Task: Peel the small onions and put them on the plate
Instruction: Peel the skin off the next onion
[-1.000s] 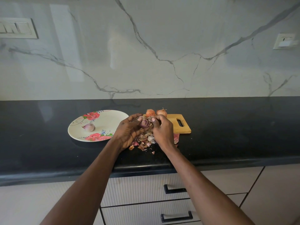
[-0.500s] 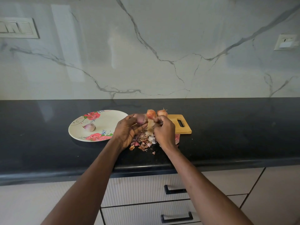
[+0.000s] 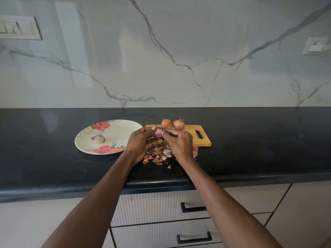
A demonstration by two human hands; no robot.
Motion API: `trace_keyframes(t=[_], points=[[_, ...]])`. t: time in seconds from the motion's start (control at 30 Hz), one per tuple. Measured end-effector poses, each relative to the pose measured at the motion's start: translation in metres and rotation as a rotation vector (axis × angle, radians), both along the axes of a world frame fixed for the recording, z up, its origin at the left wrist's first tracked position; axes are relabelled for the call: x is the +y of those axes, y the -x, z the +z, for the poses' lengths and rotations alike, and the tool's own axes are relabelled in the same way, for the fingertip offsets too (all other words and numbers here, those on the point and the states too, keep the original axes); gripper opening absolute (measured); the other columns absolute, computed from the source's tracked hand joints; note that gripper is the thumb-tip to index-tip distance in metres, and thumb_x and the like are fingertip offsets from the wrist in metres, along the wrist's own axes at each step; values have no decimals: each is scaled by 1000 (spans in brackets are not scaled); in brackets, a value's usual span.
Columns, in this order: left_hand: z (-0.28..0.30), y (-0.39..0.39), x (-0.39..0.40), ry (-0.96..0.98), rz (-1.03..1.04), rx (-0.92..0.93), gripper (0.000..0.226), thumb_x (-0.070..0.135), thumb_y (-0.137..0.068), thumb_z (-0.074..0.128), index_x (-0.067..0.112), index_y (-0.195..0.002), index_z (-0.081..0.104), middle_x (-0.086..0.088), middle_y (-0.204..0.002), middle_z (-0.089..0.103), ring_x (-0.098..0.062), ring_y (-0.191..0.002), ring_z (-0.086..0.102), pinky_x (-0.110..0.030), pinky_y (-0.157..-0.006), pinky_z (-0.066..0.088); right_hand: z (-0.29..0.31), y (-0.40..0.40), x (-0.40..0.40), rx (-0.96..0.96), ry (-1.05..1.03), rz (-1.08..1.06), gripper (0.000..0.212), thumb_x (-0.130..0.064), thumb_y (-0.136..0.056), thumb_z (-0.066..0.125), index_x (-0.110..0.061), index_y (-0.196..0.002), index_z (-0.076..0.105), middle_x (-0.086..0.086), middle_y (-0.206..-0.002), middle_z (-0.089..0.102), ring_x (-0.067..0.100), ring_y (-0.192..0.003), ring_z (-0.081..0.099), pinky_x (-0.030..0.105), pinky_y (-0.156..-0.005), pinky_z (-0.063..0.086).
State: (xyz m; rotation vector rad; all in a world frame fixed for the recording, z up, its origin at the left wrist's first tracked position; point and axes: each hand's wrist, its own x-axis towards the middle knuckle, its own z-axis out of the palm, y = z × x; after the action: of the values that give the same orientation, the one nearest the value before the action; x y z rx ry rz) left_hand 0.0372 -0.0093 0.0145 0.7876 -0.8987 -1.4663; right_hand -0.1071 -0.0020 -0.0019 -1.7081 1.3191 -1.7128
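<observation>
My left hand (image 3: pixel 141 144) grips a small purple, mostly peeled onion (image 3: pixel 158 132) above the counter. My right hand (image 3: pixel 180 143) pinches at the onion's right side with thumb and fingertips. One peeled onion (image 3: pixel 98 138) lies on the floral plate (image 3: pixel 123 128) to the left. Two unpeeled orange onions (image 3: pixel 166 123) (image 3: pixel 179 124) sit at the back edge of the wooden cutting board (image 3: pixel 204 138). A heap of onion skins (image 3: pixel 159 154) lies under my hands.
The black countertop (image 3: pixel 259 140) runs the full width, backed by a marble wall. Its front edge is near my forearms, with drawers and black handles (image 3: pixel 193 238) below. A pink scrap (image 3: pixel 195 151) lies by the board's front edge.
My hands lifted the onion a little and shifted slightly; the right hand left it briefly, then its fingertips came back to it. The onion shows more bare purple flesh.
</observation>
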Motion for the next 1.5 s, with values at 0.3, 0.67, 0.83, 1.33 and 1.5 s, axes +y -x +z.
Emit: trace_keyframes(t=[0.3,0.67,0.83,1.33,1.5], points=[[2,-2,1,-2,-31,64,13,6,-100,57,-6,-100,61,-21,-91,73,-29,-83,75,-32,-66,62,0,2,-3,4,1,-18,21,-8,-88,74,-3,-108,76,4,-103,77,-1,-88,70,20,-80,58],[1,-2,0,6,-26,37,10,6,-99,59,-3,-98,63,-19,-91,75,-28,-84,75,-34,-68,63,-1,3,-4,-97,-25,42,18,-13,-86,77,-4,-102,78,3,-94,78,-1,-82,71,19,-75,56],[0,-3,-1,-13,-27,21,10,8,-97,61,-2,-97,63,-19,-92,74,-29,-85,75,-39,-73,64,-1,3,-2,-100,-53,31,15,-8,-87,75,-3,-101,78,-1,-88,77,-1,-76,70,18,-70,55],[1,1,2,-5,12,14,9,7,-97,60,1,-103,59,-19,-90,75,-29,-85,75,-41,-83,63,0,0,5,9,5,-38,20,-7,-87,76,-5,-107,77,1,-100,76,-3,-90,68,15,-84,54],[3,4,6,53,-16,3,17,11,-91,66,2,-102,58,-18,-94,75,-27,-91,75,-40,-87,61,-2,0,1,58,98,-124,14,1,-86,72,0,-99,77,8,-99,75,12,-94,68,8,-85,48]])
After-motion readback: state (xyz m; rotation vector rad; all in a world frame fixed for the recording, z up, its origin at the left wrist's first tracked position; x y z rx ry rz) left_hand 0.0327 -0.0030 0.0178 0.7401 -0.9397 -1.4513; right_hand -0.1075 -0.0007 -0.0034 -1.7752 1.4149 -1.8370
